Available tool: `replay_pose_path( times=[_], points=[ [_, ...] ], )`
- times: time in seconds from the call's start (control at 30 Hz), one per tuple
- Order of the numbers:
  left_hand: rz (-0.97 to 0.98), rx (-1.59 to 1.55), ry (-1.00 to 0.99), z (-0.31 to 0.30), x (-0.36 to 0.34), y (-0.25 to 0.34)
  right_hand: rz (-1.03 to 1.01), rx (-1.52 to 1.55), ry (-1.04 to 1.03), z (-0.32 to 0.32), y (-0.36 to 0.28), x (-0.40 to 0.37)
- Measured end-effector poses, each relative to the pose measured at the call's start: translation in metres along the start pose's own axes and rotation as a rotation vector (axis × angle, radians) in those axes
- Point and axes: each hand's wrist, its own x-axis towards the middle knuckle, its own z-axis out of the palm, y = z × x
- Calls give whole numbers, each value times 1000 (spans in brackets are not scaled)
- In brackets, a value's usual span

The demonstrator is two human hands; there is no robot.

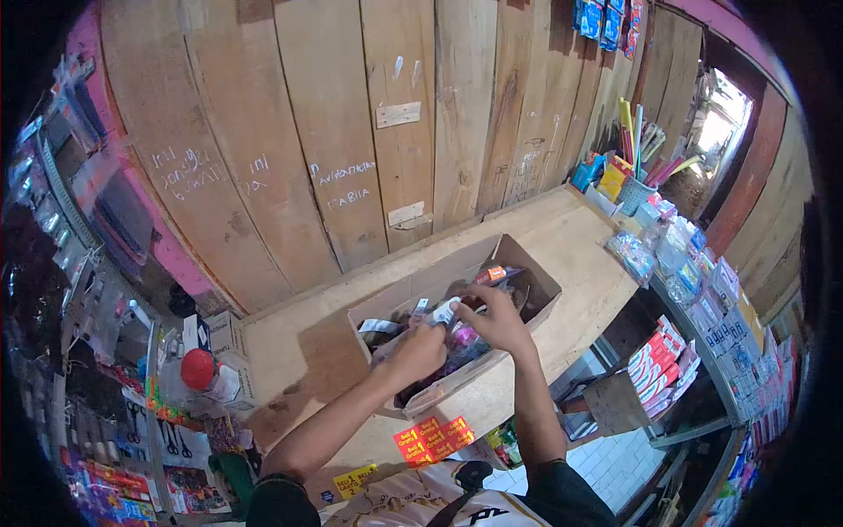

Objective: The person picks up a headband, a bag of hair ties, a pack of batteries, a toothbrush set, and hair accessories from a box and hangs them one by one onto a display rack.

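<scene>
My left hand (420,353) is closed on a small white item (443,311) over an open cardboard box (413,290). My right hand (496,318) pinches the same item from the other side, thumb and forefinger together. What kind of thing it is, I cannot make out. Inside the box lies a jumble of small goods, among them a pink piece (464,334), a white strip (378,326) and an orange packet (492,275). My hands and forearms hide part of the contents.
The box stands on a wooden counter (299,338) against a plank wall. A red-lidded jar (198,369) is at the left. Toothpaste-like cartons (654,369) fill a box at the right. Scissors (174,437) hang at lower left. A basket (634,195) holds long sticks.
</scene>
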Motion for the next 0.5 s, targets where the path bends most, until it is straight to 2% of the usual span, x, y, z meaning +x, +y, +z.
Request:
replay_pose_path(
  times=[0.03, 0.13, 0.17, 0.2, 0.23, 0.27, 0.33, 0.37, 0.43, 0.5],
  points=[
    [35, -29, 110, -3, -2, -4, -29, 16, 28, 2, -3, 2],
    [-173, -112, 165, -26, -10, 1, -28, 122, 89, 9, 2, 5],
    [-125, -118, 277, -12, -8, -24, -43, 122, 138, 11, 4, 5],
    [-163, -182, 295, -17, -12, -27, -54, 122, 182, 13, 0, 5],
    [-202, -248, 313, -22, -14, -29, 43, 135, 141, 9, -8, 4],
    [-240, -315, 332, -28, -15, -32, 23, 129, 155, 12, -10, 5],
    [-153, -503, 420, -39, -23, -29, -15, 120, 185, 18, -14, 7],
    [-145, -580, 452, -45, -27, -27, -15, 102, 135, 20, -19, 7],
    [-153, -723, 447, -73, -41, -7, -18, 290, 50, 27, -43, 8],
    [-91, -775, 528, -81, -52, -3, -44, 393, -56, 36, -70, 10]
  ],
)
